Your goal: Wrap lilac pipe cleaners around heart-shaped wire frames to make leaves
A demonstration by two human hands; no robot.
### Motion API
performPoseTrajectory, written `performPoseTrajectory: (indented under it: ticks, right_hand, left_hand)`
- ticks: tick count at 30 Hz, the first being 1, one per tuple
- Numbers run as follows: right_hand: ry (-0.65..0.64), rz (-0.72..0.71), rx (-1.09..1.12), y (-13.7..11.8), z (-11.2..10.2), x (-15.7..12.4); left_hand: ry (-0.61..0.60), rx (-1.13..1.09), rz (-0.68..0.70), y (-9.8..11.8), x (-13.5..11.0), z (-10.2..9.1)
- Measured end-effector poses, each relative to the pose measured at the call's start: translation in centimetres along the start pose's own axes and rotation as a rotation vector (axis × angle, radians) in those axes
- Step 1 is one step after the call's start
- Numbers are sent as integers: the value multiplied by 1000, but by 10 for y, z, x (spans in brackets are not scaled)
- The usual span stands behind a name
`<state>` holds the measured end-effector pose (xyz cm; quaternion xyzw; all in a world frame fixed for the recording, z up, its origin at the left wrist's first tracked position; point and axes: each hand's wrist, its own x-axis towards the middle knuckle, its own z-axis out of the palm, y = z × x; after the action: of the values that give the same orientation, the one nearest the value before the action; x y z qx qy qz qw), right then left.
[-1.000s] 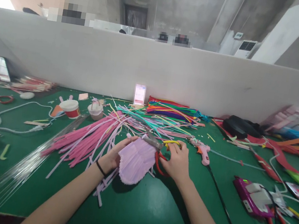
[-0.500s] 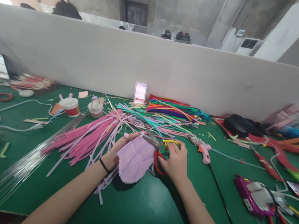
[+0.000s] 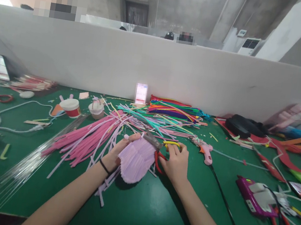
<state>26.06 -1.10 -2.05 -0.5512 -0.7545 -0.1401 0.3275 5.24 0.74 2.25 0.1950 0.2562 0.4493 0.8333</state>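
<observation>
My left hand is closed on a pale purple petal-shaped piece that looks made of pipe cleaners laid side by side. Its wide, fuzzy edge hangs toward me, and my left fingertips are partly hidden behind it. In my right hand are scissors with one yellow and one red handle loop. Their metal blades point up and left, lying across the upper edge of the purple piece. Whether the blades touch it I cannot tell. Loose lilac pipe cleaners lie beneath my left hand.
Pink pipe cleaners fan out at left, beside clear thin rods. Multicoloured pipe cleaners are piled behind my hands. A pink glue gun with a black cord lies right, near a purple power strip. A paper cup stands left.
My right hand and the scissors have shifted very slightly left and up. The purple piece stays in my left hand, almost unmoved.
</observation>
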Motion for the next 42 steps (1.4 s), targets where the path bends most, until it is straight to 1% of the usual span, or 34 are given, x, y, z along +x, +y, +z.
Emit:
performPoseTrajectory:
  ticks: [5,11,17,25,31,37,42]
  right_hand:
    - [21,1,-29,1,3,0]
    - [29,8,-33,2,6,0]
    - [25,20,-34,3,8,0]
    - [21,20,-78,4,9,2]
    - [16,10,-103,8,10,3]
    - [-21,-57,-146,4,13,0]
    - [-39,53,-33,7,8,3]
  left_hand:
    - [42,8,40,0,0,2]
    - [-2,4,24,1,4,-5]
    - [13,13,21,2,6,-9]
    - [1,26,24,1,8,-11]
    - [19,24,-17,0,7,-11]
    - [25,15,-33,-1,7,-13]
    - [11,6,2,2,7,-11]
